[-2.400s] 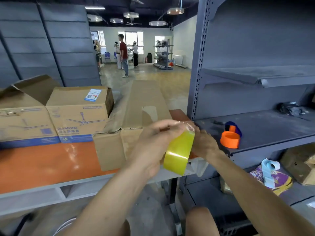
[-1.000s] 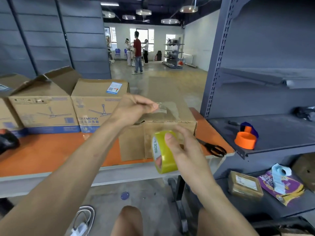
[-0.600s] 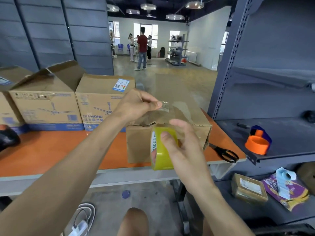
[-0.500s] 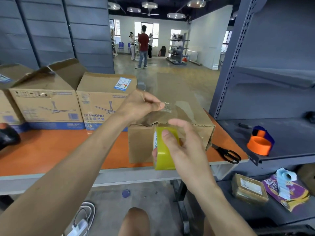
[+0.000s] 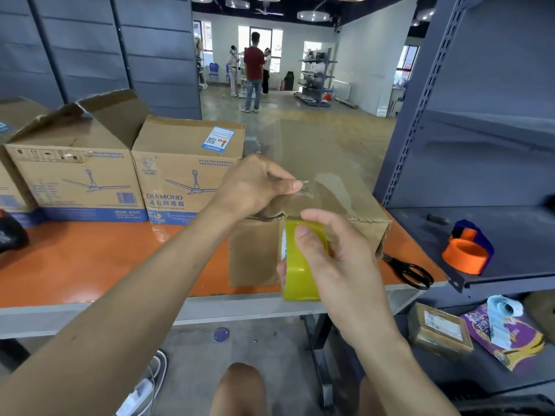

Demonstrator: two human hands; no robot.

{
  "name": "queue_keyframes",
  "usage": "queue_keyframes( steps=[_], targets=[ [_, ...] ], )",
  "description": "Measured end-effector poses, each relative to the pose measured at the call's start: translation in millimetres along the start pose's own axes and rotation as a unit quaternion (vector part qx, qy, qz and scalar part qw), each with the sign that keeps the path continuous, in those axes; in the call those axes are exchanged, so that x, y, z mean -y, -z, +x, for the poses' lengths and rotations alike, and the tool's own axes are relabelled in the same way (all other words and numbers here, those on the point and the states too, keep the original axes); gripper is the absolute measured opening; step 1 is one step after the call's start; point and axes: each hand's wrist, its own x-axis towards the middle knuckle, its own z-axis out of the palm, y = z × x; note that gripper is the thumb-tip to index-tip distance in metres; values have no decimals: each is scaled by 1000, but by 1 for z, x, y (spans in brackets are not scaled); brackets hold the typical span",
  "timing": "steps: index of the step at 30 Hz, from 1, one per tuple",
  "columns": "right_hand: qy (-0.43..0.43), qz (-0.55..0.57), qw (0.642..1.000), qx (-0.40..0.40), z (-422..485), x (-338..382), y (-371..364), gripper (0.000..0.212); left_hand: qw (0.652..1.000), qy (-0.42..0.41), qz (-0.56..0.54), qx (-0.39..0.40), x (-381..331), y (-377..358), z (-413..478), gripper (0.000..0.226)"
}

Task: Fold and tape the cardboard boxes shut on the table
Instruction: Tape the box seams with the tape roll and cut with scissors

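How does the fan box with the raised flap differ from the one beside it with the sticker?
The raised-flap box has one top flap standing up; the sticker box has its top lying flat. The sticker box carries a blue QR sticker on top and DIAMOND on its front; the raised-flap box shows neither. Both are brown cardboard with a fan drawing and blue bottom band, on the orange table.
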Motion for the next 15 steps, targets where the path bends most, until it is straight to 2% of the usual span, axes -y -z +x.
queue_keyframes(
  steps=[7, 10, 11, 12, 13, 15],
  targets=[
    [-14, 22, 1000, -6, -1, -2, 0, 23, 989, -6, 140, -54, -9, -2, -10, 23],
    [-15, 20, 1000, -7, -1, -3, -1, 24, 968, 35, 245, -36, -10, 1, -9, 65],
    [-15, 21, 1000, -7, -1, -4, -2, 24, 966, 65, 249, -22, -11, 4, -9, 81],
    [-15, 21, 1000, -6, -1, -4, -2, 23, 969, 87, 231, -10, -12, 7, -11, 87],
    [-14, 18, 1000, -4, -1, -5, -2, 23, 976, 82, 203, -10, -12, 8, -13, 82],
    [-13, 13, 1000, -1, -2, -5, -1, 23, 985, -20, 166, -37, -15, 7, -19, 53]
  ],
)
